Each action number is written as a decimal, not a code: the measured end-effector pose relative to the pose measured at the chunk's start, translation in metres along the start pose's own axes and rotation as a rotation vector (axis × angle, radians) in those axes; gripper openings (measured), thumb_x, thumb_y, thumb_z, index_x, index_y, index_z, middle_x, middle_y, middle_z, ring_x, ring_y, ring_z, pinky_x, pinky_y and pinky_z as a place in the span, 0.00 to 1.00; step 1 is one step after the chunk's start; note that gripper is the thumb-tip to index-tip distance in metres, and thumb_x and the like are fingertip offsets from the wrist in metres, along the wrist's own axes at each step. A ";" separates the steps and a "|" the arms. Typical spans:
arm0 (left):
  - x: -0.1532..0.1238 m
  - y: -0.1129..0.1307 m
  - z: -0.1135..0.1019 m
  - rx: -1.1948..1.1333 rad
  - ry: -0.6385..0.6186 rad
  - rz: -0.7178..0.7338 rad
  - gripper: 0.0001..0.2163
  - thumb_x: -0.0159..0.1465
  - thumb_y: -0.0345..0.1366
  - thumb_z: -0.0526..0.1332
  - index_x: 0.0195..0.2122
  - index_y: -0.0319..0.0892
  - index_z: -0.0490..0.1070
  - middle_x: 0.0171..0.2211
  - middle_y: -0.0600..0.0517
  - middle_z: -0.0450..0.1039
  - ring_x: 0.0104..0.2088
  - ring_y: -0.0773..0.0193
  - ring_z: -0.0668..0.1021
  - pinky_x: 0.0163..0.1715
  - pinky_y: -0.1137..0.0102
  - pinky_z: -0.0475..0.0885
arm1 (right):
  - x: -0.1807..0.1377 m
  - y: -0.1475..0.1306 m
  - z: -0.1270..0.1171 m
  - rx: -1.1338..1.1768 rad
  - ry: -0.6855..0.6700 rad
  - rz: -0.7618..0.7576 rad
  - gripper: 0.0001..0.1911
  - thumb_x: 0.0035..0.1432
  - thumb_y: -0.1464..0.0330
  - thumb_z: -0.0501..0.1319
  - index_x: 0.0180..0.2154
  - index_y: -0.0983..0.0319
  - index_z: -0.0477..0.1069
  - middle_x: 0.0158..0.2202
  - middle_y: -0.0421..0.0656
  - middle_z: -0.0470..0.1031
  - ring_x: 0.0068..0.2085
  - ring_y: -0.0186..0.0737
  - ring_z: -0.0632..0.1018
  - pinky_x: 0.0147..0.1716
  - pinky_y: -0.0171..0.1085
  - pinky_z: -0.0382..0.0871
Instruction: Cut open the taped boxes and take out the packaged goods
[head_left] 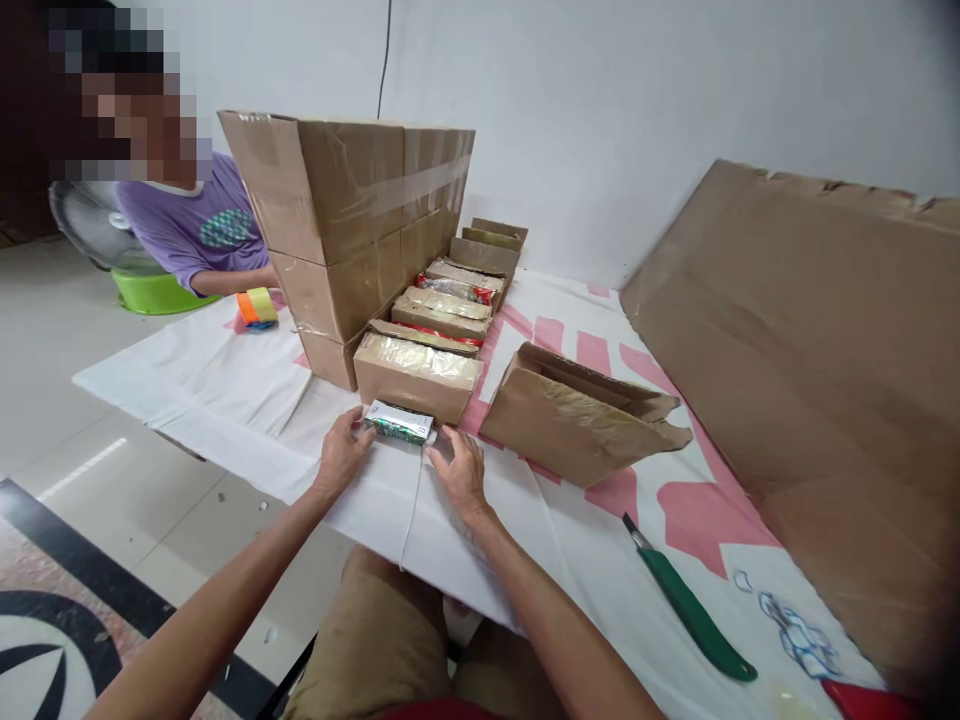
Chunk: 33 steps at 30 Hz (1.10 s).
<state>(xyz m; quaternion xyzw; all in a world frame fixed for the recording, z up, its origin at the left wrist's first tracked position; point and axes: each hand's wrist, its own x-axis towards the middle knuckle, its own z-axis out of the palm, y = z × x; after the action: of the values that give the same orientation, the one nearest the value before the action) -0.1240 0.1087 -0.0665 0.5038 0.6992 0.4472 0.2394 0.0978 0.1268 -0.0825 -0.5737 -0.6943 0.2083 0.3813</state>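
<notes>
A small green and silver packet [399, 423] lies on the white cloth-covered table [225, 400], just in front of a row of small brown cartons. My left hand [343, 452] touches its left end with bent fingers. At the packet's right end my right hand [459, 470] pinches with its fingertips. The nearest small carton [415, 375] stands right behind the packet, its top wrapped in clear film.
A tall taped cardboard box [352, 225] stands at the left of the carton row. An open empty carton [581, 415] lies on its side to the right. A green-handled knife [690, 612] lies near me. A large cardboard sheet [825, 380] leans right. Another person in purple [202, 230] sits opposite, beside tape rolls [257, 307].
</notes>
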 end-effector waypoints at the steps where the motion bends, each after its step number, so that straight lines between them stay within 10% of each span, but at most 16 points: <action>1: -0.008 -0.001 -0.001 0.013 0.012 0.007 0.23 0.59 0.39 0.64 0.55 0.39 0.74 0.53 0.39 0.78 0.50 0.49 0.81 0.52 0.56 0.75 | -0.004 0.006 -0.004 -0.006 0.011 0.002 0.21 0.56 0.67 0.67 0.52 0.61 0.76 0.54 0.52 0.80 0.57 0.55 0.77 0.59 0.53 0.67; 12: -0.013 0.012 0.022 0.271 -0.006 0.092 0.34 0.60 0.39 0.65 0.67 0.37 0.59 0.48 0.42 0.73 0.38 0.54 0.80 0.44 0.57 0.78 | 0.017 0.021 0.006 -0.021 0.096 0.050 0.48 0.47 0.61 0.71 0.67 0.63 0.59 0.66 0.59 0.69 0.66 0.65 0.69 0.63 0.59 0.64; 33: 0.071 0.013 0.050 0.246 -0.143 0.169 0.34 0.59 0.38 0.66 0.66 0.35 0.62 0.47 0.42 0.75 0.36 0.57 0.79 0.44 0.61 0.76 | 0.061 0.030 0.032 0.068 0.156 0.074 0.50 0.50 0.66 0.68 0.70 0.70 0.51 0.69 0.64 0.62 0.69 0.65 0.66 0.68 0.60 0.60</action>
<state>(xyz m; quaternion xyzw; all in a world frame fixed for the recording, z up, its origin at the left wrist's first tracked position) -0.1053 0.1938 -0.0710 0.6170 0.6849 0.3399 0.1864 0.0893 0.1974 -0.1068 -0.6002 -0.6331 0.2004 0.4458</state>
